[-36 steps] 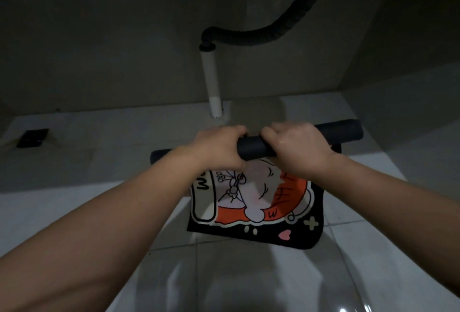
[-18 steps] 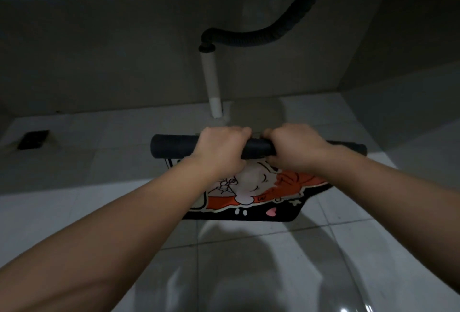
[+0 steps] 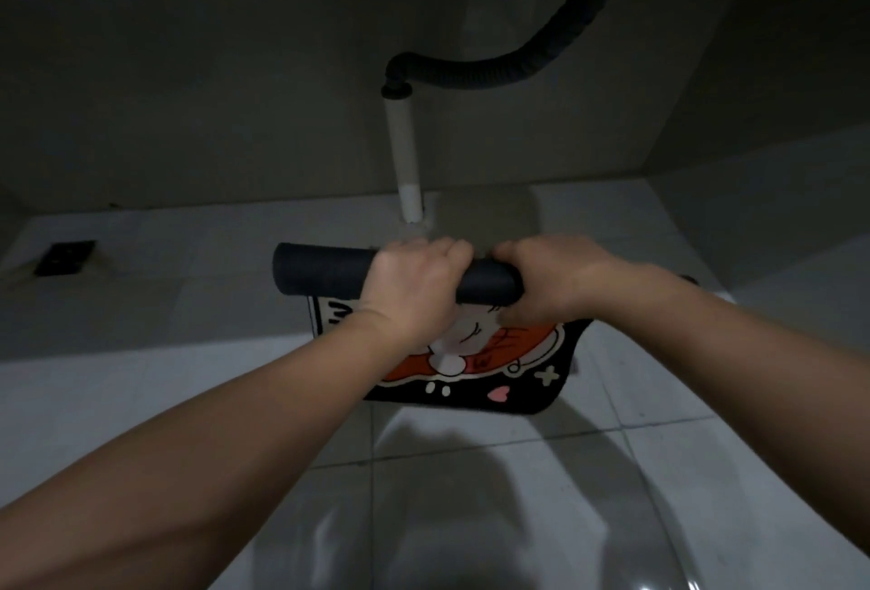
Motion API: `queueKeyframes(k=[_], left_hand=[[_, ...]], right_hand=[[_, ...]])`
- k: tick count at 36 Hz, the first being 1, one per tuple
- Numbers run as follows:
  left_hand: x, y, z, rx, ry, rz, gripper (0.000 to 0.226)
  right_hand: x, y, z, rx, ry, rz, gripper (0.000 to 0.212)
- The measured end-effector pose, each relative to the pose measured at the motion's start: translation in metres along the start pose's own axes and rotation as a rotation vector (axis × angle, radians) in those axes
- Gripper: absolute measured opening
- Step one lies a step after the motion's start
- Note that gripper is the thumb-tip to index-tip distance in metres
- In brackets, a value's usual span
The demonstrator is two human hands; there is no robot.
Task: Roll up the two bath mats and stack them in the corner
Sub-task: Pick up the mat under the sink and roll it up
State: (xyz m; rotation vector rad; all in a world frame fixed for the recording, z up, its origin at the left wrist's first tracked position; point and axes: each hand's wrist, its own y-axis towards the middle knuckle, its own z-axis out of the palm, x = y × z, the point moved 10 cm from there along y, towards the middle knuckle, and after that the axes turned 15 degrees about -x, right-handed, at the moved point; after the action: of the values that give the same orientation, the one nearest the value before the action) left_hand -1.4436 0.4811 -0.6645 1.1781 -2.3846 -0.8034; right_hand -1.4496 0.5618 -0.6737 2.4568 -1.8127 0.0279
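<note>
A bath mat (image 3: 471, 373) with a black border and an orange and white cartoon print hangs partly rolled above the tiled floor. Its rolled part (image 3: 325, 271) is a dark tube with the black backing outside. My left hand (image 3: 414, 288) grips the tube near its middle. My right hand (image 3: 551, 278) grips it just to the right, covering the tube's right end. The unrolled flap hangs below both hands. Only one mat is in view.
A white drain pipe (image 3: 407, 165) rises from the floor just behind the roll and joins a black corrugated hose (image 3: 494, 69) under a counter. A dark floor drain (image 3: 63, 257) sits at the far left. Walls meet in a corner at the back right.
The roll tipped from right end high to roughly level and shifted left. The hanging flap has grown shorter as more of the mat wound onto the tube.
</note>
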Motion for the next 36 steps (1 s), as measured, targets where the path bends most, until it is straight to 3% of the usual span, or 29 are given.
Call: queueKeyframes(k=[2, 6, 10, 14, 18, 22, 25, 27, 32, 36], left_hand=[[0.0, 0.0, -0.001, -0.028, 0.012, 0.009, 0.028], [0.001, 0.0, 0.012, 0.141, -0.017, -0.02, 0.034], [0.013, -0.005, 0.035, 0.431, -0.204, -0.178, 0.066], [0.017, -0.009, 0.041, 0.51, -0.383, -0.336, 0.056], [0.014, -0.005, 0.032, 0.399, -0.221, -0.215, 0.026], [0.003, -0.006, 0.02, 0.219, -0.064, -0.064, 0.024], [-0.001, -0.006, 0.015, 0.138, -0.001, -0.015, 0.027], [-0.001, -0.005, 0.014, 0.113, 0.015, -0.012, 0.028], [0.001, -0.004, 0.029, 0.278, -0.088, -0.041, 0.035], [0.01, -0.007, 0.04, 0.462, -0.29, -0.144, 0.046]], right_hand=[[-0.004, 0.002, 0.002, 0.013, 0.058, 0.032, 0.039], [-0.002, 0.001, -0.002, -0.091, -0.024, -0.018, 0.028], [0.021, -0.009, -0.016, -0.426, -0.335, -0.297, 0.024], [0.024, -0.014, -0.021, -0.595, -0.324, -0.349, 0.024], [0.023, -0.01, -0.013, -0.513, -0.303, -0.317, 0.026], [-0.002, 0.002, 0.009, -0.106, -0.142, -0.046, 0.037], [-0.013, 0.002, 0.02, 0.08, 0.007, 0.069, 0.047], [-0.015, 0.002, 0.023, 0.14, 0.098, 0.113, 0.041], [-0.009, 0.004, 0.014, 0.001, -0.028, 0.016, 0.028], [0.012, -0.004, -0.004, -0.373, -0.351, -0.274, 0.02]])
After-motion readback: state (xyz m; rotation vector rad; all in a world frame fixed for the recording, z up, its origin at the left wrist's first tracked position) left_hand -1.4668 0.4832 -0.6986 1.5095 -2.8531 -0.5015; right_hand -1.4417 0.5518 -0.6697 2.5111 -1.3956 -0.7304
